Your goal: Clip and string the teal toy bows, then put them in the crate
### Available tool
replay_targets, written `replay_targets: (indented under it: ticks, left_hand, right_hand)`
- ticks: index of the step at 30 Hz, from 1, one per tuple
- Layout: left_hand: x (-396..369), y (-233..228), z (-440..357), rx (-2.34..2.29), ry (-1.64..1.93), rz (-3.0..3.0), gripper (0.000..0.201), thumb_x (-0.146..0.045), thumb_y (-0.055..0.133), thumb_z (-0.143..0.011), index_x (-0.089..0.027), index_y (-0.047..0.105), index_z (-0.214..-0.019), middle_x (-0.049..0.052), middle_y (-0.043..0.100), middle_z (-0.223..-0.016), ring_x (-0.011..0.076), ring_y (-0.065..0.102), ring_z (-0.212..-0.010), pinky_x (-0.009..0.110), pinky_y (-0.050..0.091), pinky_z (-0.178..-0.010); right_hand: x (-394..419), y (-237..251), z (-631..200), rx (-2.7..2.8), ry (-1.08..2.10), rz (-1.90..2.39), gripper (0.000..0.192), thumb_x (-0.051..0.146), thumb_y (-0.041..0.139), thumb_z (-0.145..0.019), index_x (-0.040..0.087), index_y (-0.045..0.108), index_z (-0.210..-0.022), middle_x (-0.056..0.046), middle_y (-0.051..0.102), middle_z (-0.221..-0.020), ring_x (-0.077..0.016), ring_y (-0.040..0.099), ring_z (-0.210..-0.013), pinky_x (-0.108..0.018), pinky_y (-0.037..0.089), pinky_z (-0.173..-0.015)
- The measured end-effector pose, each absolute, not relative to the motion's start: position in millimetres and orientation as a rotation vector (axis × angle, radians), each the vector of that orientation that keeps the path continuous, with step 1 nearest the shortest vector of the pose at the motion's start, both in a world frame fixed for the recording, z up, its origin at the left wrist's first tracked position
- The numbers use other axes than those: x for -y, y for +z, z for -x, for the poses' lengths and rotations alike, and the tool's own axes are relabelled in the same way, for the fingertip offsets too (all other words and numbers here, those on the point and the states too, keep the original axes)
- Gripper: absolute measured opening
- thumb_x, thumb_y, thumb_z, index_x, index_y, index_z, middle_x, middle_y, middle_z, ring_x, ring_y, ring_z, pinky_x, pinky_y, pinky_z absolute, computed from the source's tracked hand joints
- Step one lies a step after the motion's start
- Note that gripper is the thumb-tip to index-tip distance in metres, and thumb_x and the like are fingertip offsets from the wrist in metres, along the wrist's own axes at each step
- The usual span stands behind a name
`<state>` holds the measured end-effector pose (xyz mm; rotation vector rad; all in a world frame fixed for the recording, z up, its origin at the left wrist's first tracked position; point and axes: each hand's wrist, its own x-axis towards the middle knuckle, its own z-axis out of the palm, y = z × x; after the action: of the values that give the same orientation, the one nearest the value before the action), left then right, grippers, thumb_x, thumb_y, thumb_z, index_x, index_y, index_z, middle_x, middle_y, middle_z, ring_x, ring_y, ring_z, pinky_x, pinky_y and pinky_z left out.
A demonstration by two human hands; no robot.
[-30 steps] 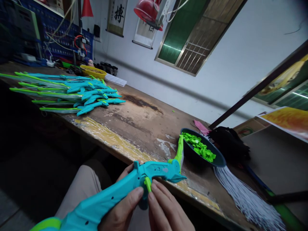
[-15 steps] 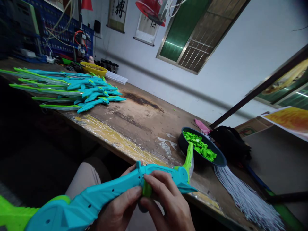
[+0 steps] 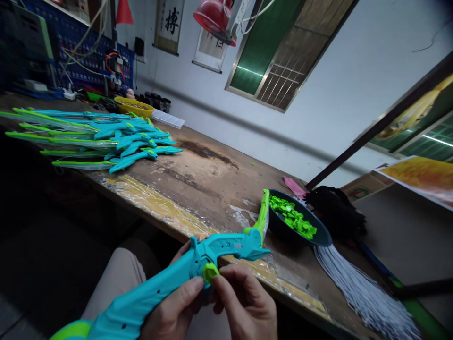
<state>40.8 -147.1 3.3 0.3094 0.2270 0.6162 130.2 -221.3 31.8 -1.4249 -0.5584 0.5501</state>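
The near end of the teal bow [image 3: 184, 278] runs off the bottom-left edge, and both wrists are cut off. Its long axis runs from near left to far right, and the green tip [image 3: 262, 215] points up toward the bowl [image 3: 318, 236] of green parts. The bow is held above the lap, before the table [image 3: 198, 179] edge. The left hand [image 3: 173, 311] is closed around the grip. The right hand [image 3: 247, 307] pinches a green clip [image 3: 210, 272] against it.
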Motion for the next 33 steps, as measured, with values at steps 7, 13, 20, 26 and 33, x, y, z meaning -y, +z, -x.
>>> replay_targets:
  ticks: [7, 13, 20, 26, 33]
  left_hand:
    - [148.1, -3.8, -40.2, -0.339, 0.649, -0.353, 0.074, -0.027, 0.078, -0.080, -0.034, 0.046, -0.146, 0.006, 0.070, -0.127, 0.0300, 0.058, -0.128, 0.044, 0.038, -0.117]
    - [142.7, -5.5, -42.9, -0.290, 0.655, -0.378, 0.069, -0.021, 0.075, -0.083, -0.034, 0.047, -0.145, 0.007, 0.065, -0.138, 0.0306, 0.057, -0.131, 0.045, 0.039, -0.117]
    - [135.6, -5.3, -45.5, -0.314, 0.667, -0.493, 0.050, -0.023, 0.076, -0.084, -0.037, 0.063, -0.130, 0.003, 0.073, -0.125, 0.0272, 0.062, -0.125, 0.041, 0.045, -0.113]
    - [133.4, -5.3, -44.6, -0.312, 0.664, -0.635, 0.059, -0.030, 0.073, -0.087, -0.035, 0.054, -0.143, 0.006, 0.072, -0.127, 0.0285, 0.059, -0.128, 0.041, 0.043, -0.115]
    - [126.9, -8.7, -39.3, -0.324, 0.630, -0.816, 0.059, -0.034, 0.071, -0.087, -0.031, 0.054, -0.144, 0.008, 0.071, -0.128, 0.0300, 0.056, -0.131, 0.042, 0.042, -0.114]
  right_hand:
    - [211.8, 18.4, -131.7, 0.704, 0.438, 1.546, 0.034, 0.047, 0.075, -0.083, 0.018, 0.064, -0.069, 0.002, 0.057, -0.060, -0.0121, 0.050, -0.057, -0.022, 0.042, -0.054]
    - [208.3, 9.9, -138.7, 0.776, 0.447, 1.563, 0.038, 0.047, 0.070, -0.087, 0.019, 0.054, -0.068, 0.003, 0.048, -0.061, -0.0120, 0.044, -0.058, -0.022, 0.039, -0.053]
    - [203.3, 12.8, -136.8, 0.879, 0.349, 1.555, 0.035, 0.041, 0.064, -0.092, 0.020, 0.050, -0.068, 0.004, 0.044, -0.065, -0.0120, 0.042, -0.060, -0.023, 0.037, -0.055]
    - [201.6, 17.6, -134.9, 0.950, 0.227, 1.559, 0.032, 0.036, 0.063, -0.093, 0.020, 0.052, -0.068, 0.003, 0.046, -0.066, -0.0122, 0.046, -0.060, -0.022, 0.039, -0.055]
    - [200.5, 17.3, -137.0, 1.091, 0.062, 1.503, 0.005, 0.021, 0.065, -0.091, 0.022, 0.067, -0.096, 0.001, 0.063, -0.078, -0.0139, 0.061, -0.068, -0.022, 0.050, -0.063]
